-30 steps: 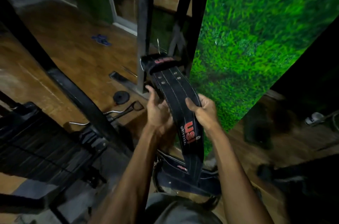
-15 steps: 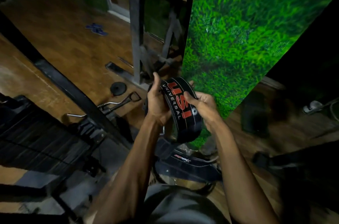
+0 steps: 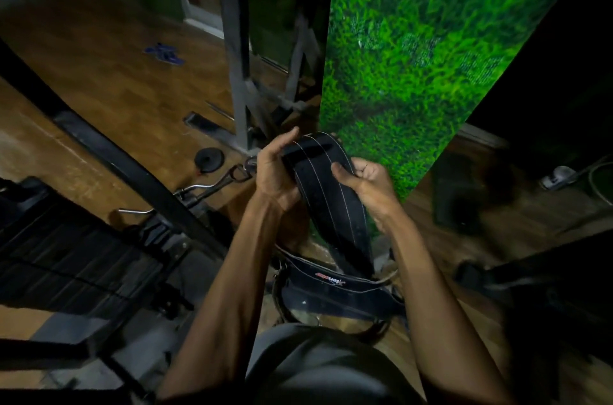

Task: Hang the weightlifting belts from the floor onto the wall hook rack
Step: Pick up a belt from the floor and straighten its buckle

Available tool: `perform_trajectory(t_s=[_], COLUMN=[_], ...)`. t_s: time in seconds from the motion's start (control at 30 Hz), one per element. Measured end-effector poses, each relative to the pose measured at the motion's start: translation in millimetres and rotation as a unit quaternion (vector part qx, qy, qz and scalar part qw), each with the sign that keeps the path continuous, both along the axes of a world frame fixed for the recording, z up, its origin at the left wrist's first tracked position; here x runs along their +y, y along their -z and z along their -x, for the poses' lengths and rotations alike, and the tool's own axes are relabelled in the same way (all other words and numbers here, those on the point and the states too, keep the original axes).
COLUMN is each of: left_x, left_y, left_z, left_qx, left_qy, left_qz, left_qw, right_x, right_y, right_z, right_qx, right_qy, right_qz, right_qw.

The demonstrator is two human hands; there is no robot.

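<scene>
The black belt is up off the floor, held between both hands in front of the person's chest. Its long axis runs from a fold at the top, near the fingertips, down and slightly right toward the floor, where its loose end hangs just above a second belt that lies curled on the wood floor below the forearms.

The left hand sits against the belt's left edge with the palm turned inward and the fingers fairly straight, cradling the folded top; whether the thumb clamps the strap is hidden behind it. The right hand grips the right edge, thumb laid on the stitched face and fingers curled behind it, so it has the firmer hold.

No hook rack can be made out in this view. The green grass-patterned wall stands just beyond the hands, so the lift probably goes up and forward, and the fold at the top looks like the part most likely to meet a hook first. The belt on the floor is not yet handled.
</scene>
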State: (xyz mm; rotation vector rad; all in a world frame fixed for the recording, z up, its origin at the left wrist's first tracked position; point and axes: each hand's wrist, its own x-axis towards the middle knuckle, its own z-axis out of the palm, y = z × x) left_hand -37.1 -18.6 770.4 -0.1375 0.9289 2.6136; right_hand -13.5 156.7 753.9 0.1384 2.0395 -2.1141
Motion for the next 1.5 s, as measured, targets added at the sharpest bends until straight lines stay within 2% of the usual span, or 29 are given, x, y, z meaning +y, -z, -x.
perform_trajectory(t_s=[0.13, 0.3, 0.37, 0.53, 0.57, 0.63, 0.7, 0.77, 0.9, 1.0, 1.1, 1.2, 1.27, 1.43, 1.5], left_x=[-11.0, -10.1, -8.0, -3.8, -2.9, -3.0, -5.1, -7.2, -11.2, -22.8, -39.9, -46.2, -46.7, -41.6, -39.6], left_y=[-4.4, -9.7, -9.6, -21.1, -24.6, -30.7, -31.5, -28.4, -20.2, -15.1, -13.0, -21.1, -28.2, -38.4, -29.9], left_z=[10.4, 9.1, 7.5, 2.0, 1.0, -2.8, -7.7, -14.1, -29.1, -38.3, -44.6, -50.0, -49.0, -42.1, -37.4], left_qx=[-0.029, -0.038, -0.027, 0.044, 0.058, 0.081, 0.095, 0.096, 0.123, 0.156, 0.138, 0.015, -0.046, -0.057, -0.032], left_qy=[-0.032, -0.039, -0.060, -0.045, -0.039, -0.023, 0.003, 0.030, 0.114, 0.143, 0.135, 0.060, 0.004, -0.078, -0.118], left_qz=[0.034, 0.163, 0.186, 0.200, 0.205, 0.218, 0.236, 0.265, 0.332, 0.382, 0.366, 0.274, 0.234, 0.204, 0.198], left_qw=[0.998, 0.985, 0.980, 0.978, 0.976, 0.972, 0.967, 0.959, 0.928, 0.899, 0.910, 0.960, 0.971, 0.974, 0.972], right_x=[-5.6, -14.6, -9.3, 4.0, 6.0, 11.1, 14.6, 16.6, 3.0, -13.7, -28.5, -36.1, -35.0, -19.9, -14.8], right_y=[15.9, 22.8, 25.4, 31.5, 28.2, 16.0, -2.9, -19.4, -38.2, -51.4, -51.6, -37.6, -26.8, -8.1, -4.6], right_z=[-15.1, -13.1, -12.6, -22.0, -23.3, -22.5, -21.0, -17.7, -2.4, 2.7, 2.8, 0.9, -1.9, -17.6, -19.1], right_qx=[-0.022, -0.035, -0.039, -0.105, -0.111, -0.095, -0.077, -0.088, -0.171, -0.161, -0.107, -0.074, -0.063, -0.078, -0.095], right_qy=[-0.024, 0.001, -0.016, -0.063, -0.060, -0.041, -0.054, -0.051, 0.009, 0.010, 0.023, -0.039, -0.064, -0.143, -0.139], right_qz=[-0.017, -0.032, -0.037, -0.129, -0.105, 0.016, 0.143, 0.215, 0.179, 0.150, 0.131, 0.143, 0.154, 0.109, 0.098], right_qw=[0.999, 0.999, 0.998, 0.984, 0.986, 0.995, 0.985, 0.971, 0.969, 0.975, 0.985, 0.986, 0.984, 0.981, 0.981])
